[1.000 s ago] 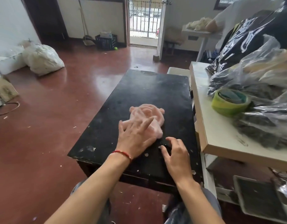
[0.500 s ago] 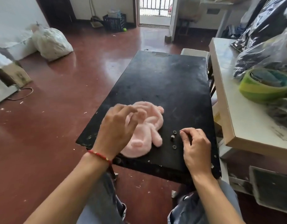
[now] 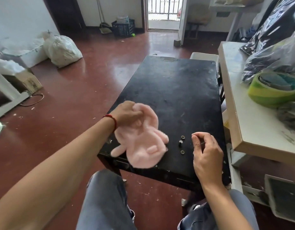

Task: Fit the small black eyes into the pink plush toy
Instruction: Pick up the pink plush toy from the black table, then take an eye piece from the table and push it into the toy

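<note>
The pink plush toy is flopped over the near-left edge of the black counter, left hand bunched tight on its top end — three small eye pieces just beside it, right hand pinched shut, on what I can't tell.

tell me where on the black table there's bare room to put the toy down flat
The far half of the black table, beyond the pink toy, is bare. The near edge is crowded: the toy, three small parts and the right hand sit close together.
</note>
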A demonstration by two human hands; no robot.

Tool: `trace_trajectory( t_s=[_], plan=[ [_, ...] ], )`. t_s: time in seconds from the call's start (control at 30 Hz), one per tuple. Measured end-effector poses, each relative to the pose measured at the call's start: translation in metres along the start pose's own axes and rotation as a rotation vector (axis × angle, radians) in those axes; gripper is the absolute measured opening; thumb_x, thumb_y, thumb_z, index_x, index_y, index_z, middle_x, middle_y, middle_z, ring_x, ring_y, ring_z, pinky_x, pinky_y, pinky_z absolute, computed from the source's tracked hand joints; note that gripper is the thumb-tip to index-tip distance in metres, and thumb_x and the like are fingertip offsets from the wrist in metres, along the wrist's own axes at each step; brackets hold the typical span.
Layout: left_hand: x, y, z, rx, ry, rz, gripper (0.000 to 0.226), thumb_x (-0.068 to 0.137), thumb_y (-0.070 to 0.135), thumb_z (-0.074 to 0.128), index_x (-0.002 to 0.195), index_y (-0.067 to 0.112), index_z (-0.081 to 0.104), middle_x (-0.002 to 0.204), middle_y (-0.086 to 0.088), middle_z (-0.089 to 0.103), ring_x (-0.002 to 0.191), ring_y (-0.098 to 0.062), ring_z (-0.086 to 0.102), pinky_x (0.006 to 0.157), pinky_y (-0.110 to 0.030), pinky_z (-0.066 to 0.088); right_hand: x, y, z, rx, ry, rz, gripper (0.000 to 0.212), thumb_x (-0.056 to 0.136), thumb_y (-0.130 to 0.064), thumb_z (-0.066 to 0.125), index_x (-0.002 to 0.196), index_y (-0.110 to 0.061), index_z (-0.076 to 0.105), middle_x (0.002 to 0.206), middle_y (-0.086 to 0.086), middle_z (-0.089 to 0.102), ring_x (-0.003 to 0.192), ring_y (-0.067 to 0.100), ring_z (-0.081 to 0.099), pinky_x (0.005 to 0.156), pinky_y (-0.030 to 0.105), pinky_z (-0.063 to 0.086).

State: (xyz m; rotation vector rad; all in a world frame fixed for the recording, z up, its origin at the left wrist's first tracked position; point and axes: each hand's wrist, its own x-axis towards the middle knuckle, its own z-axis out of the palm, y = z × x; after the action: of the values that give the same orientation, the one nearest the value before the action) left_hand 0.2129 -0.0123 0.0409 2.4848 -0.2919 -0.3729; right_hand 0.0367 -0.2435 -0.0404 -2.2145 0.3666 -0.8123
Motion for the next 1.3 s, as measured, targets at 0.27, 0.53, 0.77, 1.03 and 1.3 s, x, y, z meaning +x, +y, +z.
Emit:
trace_trajectory(
  t_s=[0.27,0.53,0.77,1.03,1.3],
  plan=[
    [-0.147,-0.041,-0.028,-1.111,-0.054,-0.086,0.052,0.105,0.039,0.059,0.138,0.0,0.066,0.121,-0.022,0.075,0.1,-0.024,0.074,0.077,-0.03,0.067,-0.013,-0.042,-0.019,0.359,-0.106,0.113,0.016,0.099,-0.041,0.062,0.103,-0.03,0.073,0.074,-0.005,0.074,0.069,0.017,0.072,0.068,0.011,0.054],
    [-0.213,-0.053,0.018,-1.09,-0.129,-0.006,0.04,0.1,0.014,0.065,0.124,-0.016,0.051,0.115,-0.026,0.066,0.105,-0.036,0.063,0.08,-0.035,0.063,-0.049,-0.14,0.02,0.524,-0.648,0.087,0.016,0.112,-0.032,0.049,0.099,-0.031,0.059,0.086,-0.026,0.076,0.075,-0.016,0.066,0.068,0.014,0.049],
    [-0.249,-0.07,0.059,-0.607,-0.056,-0.13,0.039,0.093,0.054,0.072,0.094,0.015,0.071,0.086,0.006,0.076,0.08,-0.015,0.073,0.073,-0.037,0.06,-0.083,-0.11,0.036,0.298,-0.852,0.227,0.018,0.109,-0.028,0.053,0.097,-0.022,0.066,0.087,-0.013,0.071,0.071,-0.012,0.061,0.064,0.007,0.045],
    [-0.276,-0.078,0.074,-0.823,-0.35,-0.127,0.018,0.103,0.02,0.072,0.119,0.015,0.078,0.109,0.002,0.083,0.103,-0.01,0.076,0.087,-0.023,0.062,-0.107,-0.104,0.02,0.488,-0.784,0.315,0.017,0.107,-0.024,0.06,0.098,-0.016,0.072,0.075,-0.016,0.065,0.064,-0.007,0.054,0.063,0.01,0.046],
    [-0.282,-0.063,0.087,-1.305,-0.28,-0.29,0.044,0.095,0.004,0.065,0.138,-0.005,0.063,0.121,-0.024,0.072,0.102,-0.026,0.073,0.083,-0.029,0.065,-0.121,-0.091,0.009,0.463,-0.817,0.359,0.016,0.109,-0.024,0.057,0.101,-0.02,0.07,0.093,-0.006,0.074,0.083,0.004,0.065,0.082,0.036,0.057]
  ],
)
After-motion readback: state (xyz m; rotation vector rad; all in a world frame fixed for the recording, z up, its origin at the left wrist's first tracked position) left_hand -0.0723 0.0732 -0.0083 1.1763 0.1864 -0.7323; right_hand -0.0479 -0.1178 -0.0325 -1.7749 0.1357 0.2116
